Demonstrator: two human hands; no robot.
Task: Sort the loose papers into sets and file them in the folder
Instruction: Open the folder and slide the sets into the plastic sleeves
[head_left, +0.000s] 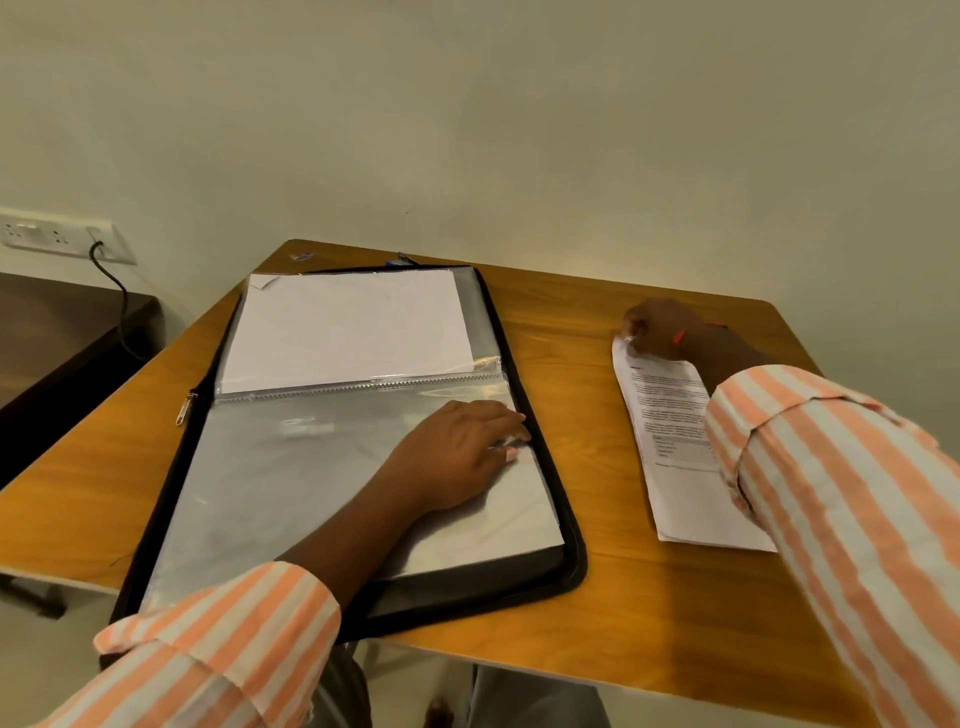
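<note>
1. Head view, the room: a wooden table (597, 597) with an orange-brown grain stands against a plain pale wall (467, 104). To the left, a white socket panel (57, 236) is fixed to the wall, with a black cable (122, 306) plugged in and hanging down past a darker piece of furniture (57, 343).

2. The folder (563, 499), black-edged with a zip round its rim, lies open on the table's left half. Its far half holds a white sheet (348, 325) inside a clear sleeve; its near half shows an unfilled clear sleeve (291, 478) that glints in the light (a zip pull (186, 409) sticks out at the left edge, by the spine).

3. The left hand (457, 452) rests palm-down on the near sleeve, close to the folder's right edge. Its fingers (506, 415) are spread flat and reach toward that edge, gripping nothing.

4. The printed papers (675, 467) lie on the table to the right of the folder, well apart from it.

5. The right hand (657, 325) sits at the far top corner of the papers, fingers curled in on that corner. Whether they pinch it or only press on it I cannot tell. A red thread circles the wrist (696, 330).

6. Both arms wear orange-and-white striped sleeves (831, 493); the right one covers part of the papers.
</note>
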